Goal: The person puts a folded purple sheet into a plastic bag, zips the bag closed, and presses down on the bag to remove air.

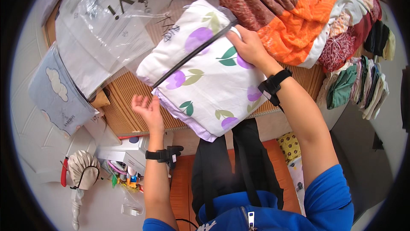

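Observation:
A folded white quilt (205,96) printed with purple tulips and green leaves lies before me, its lilac checked edge (192,123) showing at the lower left. A clear plastic bag (179,9) with a dark edge strip (195,54) covers the quilt's far part; the near part is outside it. My right hand (246,43) grips the quilt and the bag's rim at the strip's right end, the thumb on top. Just off the strip's left end is my left hand (146,109), palm up, fingers loosely bent and apart, holding nothing.
Large printed plastic bags (105,35) spread over the striped mat (121,106) at the left. A pale blue cloud-patterned package (62,93) stands beside them. Brown and orange bedding (298,22) is heaped at the right, near hanging clothes (362,83).

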The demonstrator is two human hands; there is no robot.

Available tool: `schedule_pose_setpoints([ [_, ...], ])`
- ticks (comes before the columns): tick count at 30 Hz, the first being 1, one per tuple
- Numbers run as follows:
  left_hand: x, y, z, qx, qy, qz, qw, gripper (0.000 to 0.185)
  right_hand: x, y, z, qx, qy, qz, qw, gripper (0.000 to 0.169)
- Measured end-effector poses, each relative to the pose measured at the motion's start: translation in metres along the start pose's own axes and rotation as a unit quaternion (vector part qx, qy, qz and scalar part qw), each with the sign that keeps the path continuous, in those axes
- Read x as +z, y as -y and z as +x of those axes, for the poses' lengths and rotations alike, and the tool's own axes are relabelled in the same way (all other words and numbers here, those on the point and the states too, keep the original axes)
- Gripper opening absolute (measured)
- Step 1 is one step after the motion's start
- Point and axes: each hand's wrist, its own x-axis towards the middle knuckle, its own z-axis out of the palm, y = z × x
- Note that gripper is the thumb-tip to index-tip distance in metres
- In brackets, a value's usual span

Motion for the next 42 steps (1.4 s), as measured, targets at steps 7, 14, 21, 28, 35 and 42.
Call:
schedule_pose_setpoints([
  [7,0.013,0.013,0.03,-0.208,0.237,-0.273,0.909,0.054,0.016,0.011,-0.007,-0.013,-0.151,-0.163,0.975,0.029],
  [14,0.019,0.013,0.045,-0.159,0.225,-0.247,0.929,0.044,0.096,0.085,-0.102,-0.179,-0.117,-0.237,0.948,0.048],
  [21,0.036,0.027,0.058,-0.02,0.173,-0.038,0.984,0.042,0.168,0.028,-0.093,-0.2,-0.111,-0.359,0.905,0.062],
  [28,0.017,0.004,0.07,-0.124,0.277,-0.05,0.951,0.041,0.182,0.095,-0.125,-0.072,-0.066,-0.37,0.924,0.081],
  [35,0.026,-0.029,0.061,-0.138,0.225,0.155,0.952,0.039,0.235,0.083,-0.114,-0.004,-0.148,-0.415,0.898,0.085],
  [42,0.021,-0.017,0.036,-0.097,0.206,-0.005,0.974,0.045,0.212,0.078,-0.109,-0.021,-0.142,-0.31,0.94,0.075],
])
